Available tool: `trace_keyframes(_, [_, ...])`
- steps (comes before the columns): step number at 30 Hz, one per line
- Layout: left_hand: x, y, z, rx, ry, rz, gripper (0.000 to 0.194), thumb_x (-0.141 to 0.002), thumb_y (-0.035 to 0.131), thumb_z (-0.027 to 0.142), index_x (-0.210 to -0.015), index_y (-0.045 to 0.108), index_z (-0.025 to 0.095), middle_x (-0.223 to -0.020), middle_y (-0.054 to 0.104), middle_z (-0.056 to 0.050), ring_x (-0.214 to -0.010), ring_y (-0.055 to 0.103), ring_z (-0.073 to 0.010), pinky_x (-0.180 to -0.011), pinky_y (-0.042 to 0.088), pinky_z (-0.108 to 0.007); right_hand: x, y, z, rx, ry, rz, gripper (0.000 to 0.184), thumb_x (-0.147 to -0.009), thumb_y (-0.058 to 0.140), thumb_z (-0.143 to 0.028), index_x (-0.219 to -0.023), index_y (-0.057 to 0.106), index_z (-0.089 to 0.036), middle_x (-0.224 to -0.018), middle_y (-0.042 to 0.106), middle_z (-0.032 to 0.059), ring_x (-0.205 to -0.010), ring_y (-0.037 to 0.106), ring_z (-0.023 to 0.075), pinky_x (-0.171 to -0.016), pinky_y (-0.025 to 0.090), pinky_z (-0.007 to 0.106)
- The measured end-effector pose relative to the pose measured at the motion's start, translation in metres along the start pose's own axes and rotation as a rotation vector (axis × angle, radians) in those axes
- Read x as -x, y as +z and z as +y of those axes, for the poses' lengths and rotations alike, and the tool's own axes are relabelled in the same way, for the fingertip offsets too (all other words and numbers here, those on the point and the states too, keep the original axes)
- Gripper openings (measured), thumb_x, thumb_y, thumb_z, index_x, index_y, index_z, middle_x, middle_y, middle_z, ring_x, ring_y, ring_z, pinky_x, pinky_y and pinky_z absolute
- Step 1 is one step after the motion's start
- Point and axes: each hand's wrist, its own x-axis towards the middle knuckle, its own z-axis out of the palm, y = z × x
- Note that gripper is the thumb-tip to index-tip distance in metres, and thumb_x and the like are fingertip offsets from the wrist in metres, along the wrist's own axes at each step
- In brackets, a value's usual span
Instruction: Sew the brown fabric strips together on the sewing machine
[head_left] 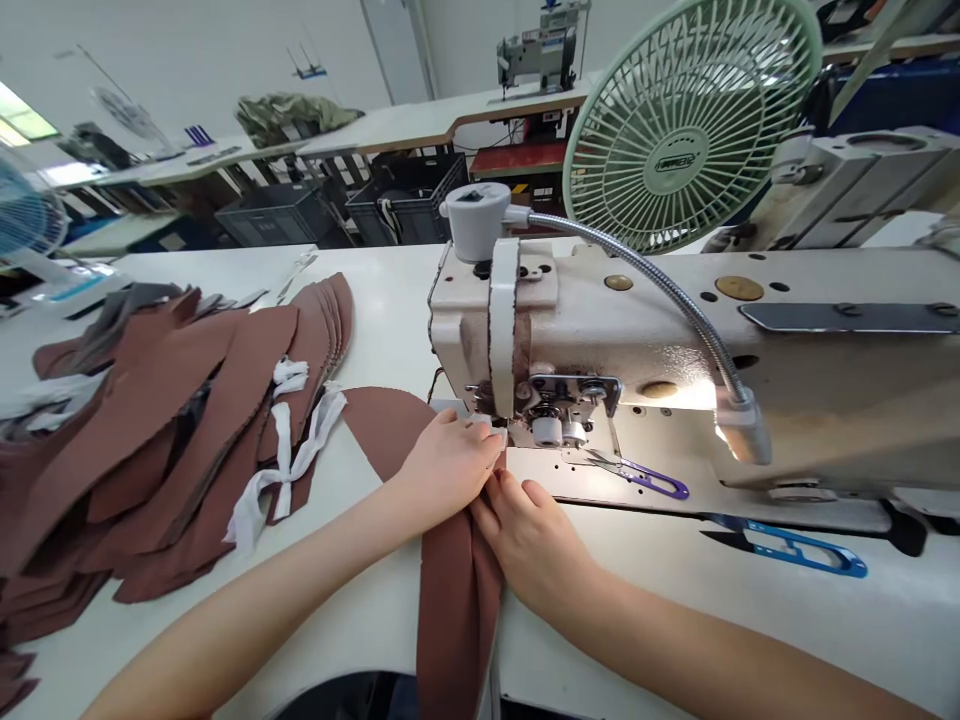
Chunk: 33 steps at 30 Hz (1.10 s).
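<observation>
A long reddish-brown fabric piece (448, 610) hangs over the table's front edge and runs up under the head of the sewing machine (480, 330). My left hand (448, 465) lies over this fabric beside the needle area, fingers bent and pressing down. My right hand (529, 530) grips the fabric's right edge just in front of the needle, thumb and fingers pinched together. A curved end of the brown fabric shows left of my left hand. The needle and presser foot are mostly hidden by my fingers.
Stacked brown fabric pieces (187, 430) with white strips (289, 470) cover the left side. Purple thread snips (652, 480) rest on the machine bed, blue snips (806, 548) on the table. A lamp on a flexible neck (660, 275) arches over the bed; a green fan (686, 140) stands behind.
</observation>
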Motion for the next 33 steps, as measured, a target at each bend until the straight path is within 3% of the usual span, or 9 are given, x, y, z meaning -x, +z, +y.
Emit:
trace_keyframes(4, [0.007, -0.012, 0.006, 0.000, 0.000, -0.081, 0.014, -0.083, 0.043, 0.012, -0.082, 0.057, 0.015, -0.075, 0.064, -0.005, -0.067, 0.057, -0.0191, -0.072, 0.039, -0.036, 0.005, 0.003, -0.005, -0.005, -0.010, 0.038, 0.042, -0.079, 0.053, -0.016, -0.119, 0.060, -0.003, -0.118, 0.062, 0.0208, -0.114, 0.049, 0.0332, -0.077, 0.046, 0.038])
trace_keyframes(8, [0.014, -0.025, 0.005, 0.060, 0.090, -0.174, 0.015, -0.079, 0.044, 0.009, -0.076, 0.055, 0.017, -0.073, 0.063, -0.003, -0.067, 0.057, -0.0186, -0.069, 0.038, -0.033, 0.013, 0.006, -0.010, -0.038, -0.026, 0.059, 0.045, -0.081, 0.051, -0.019, -0.120, 0.058, 0.004, -0.125, 0.057, 0.0262, -0.118, 0.048, 0.0371, -0.086, 0.044, 0.044])
trace_keyframes(12, [0.010, -0.020, 0.006, 0.121, 0.054, -0.151, 0.024, -0.082, 0.040, 0.006, -0.068, 0.056, 0.017, -0.071, 0.062, -0.002, -0.065, 0.056, -0.0171, -0.066, 0.036, -0.033, 0.014, 0.005, -0.010, -0.034, -0.041, 0.075, 0.046, -0.081, 0.049, -0.015, -0.121, 0.057, 0.006, -0.126, 0.056, 0.0284, -0.114, 0.052, 0.0374, -0.083, 0.046, 0.045])
trace_keyframes(18, [0.008, -0.013, 0.014, 0.056, -0.034, -0.098, 0.022, -0.084, 0.040, 0.008, -0.074, 0.057, 0.016, -0.070, 0.061, -0.004, -0.062, 0.055, -0.0186, -0.066, 0.038, -0.034, 0.011, 0.002, -0.005, 0.030, -0.070, 0.098, 0.038, -0.081, 0.045, -0.008, -0.113, 0.063, 0.004, -0.118, 0.062, 0.0270, -0.108, 0.057, 0.0349, -0.073, 0.049, 0.041])
trace_keyframes(22, [0.015, -0.022, 0.016, 0.039, 0.024, -0.067, 0.019, -0.084, 0.042, 0.011, -0.078, 0.059, 0.017, -0.073, 0.062, -0.005, -0.066, 0.056, -0.0193, -0.068, 0.039, -0.035, 0.011, 0.001, -0.004, 0.056, -0.103, 0.148, 0.035, -0.081, 0.046, -0.009, -0.107, 0.066, 0.003, -0.111, 0.066, 0.0247, -0.104, 0.059, 0.0344, -0.074, 0.050, 0.042])
trace_keyframes(25, [0.015, -0.024, 0.015, 0.052, 0.050, -0.083, 0.020, -0.081, 0.044, 0.008, -0.071, 0.058, 0.017, -0.070, 0.062, -0.005, -0.069, 0.057, -0.0204, -0.070, 0.038, -0.036, 0.011, 0.000, -0.005, 0.092, -0.110, 0.213, 0.035, -0.078, 0.047, -0.009, -0.104, 0.067, 0.004, -0.109, 0.066, 0.0249, -0.101, 0.060, 0.0346, -0.077, 0.050, 0.043])
trace_keyframes(29, [0.008, -0.016, 0.016, 0.041, -0.029, -0.101, 0.017, -0.077, 0.047, 0.007, -0.067, 0.056, 0.017, -0.071, 0.061, -0.005, -0.069, 0.056, -0.0202, -0.071, 0.038, -0.036, 0.011, 0.001, -0.006, 0.126, -0.136, 0.289, 0.033, -0.075, 0.048, -0.007, -0.099, 0.068, 0.003, -0.102, 0.069, 0.0237, -0.094, 0.063, 0.0340, -0.070, 0.050, 0.042])
trace_keyframes(33, [0.001, -0.007, 0.017, 0.015, -0.087, -0.062, 0.008, -0.071, 0.055, 0.009, -0.075, 0.058, 0.016, -0.080, 0.063, -0.006, -0.076, 0.057, -0.0218, -0.074, 0.039, -0.036, 0.011, 0.002, -0.007, 0.126, -0.165, 0.281, 0.031, -0.076, 0.048, -0.006, -0.099, 0.068, 0.000, -0.099, 0.070, 0.0228, -0.091, 0.063, 0.0325, -0.061, 0.048, 0.040])
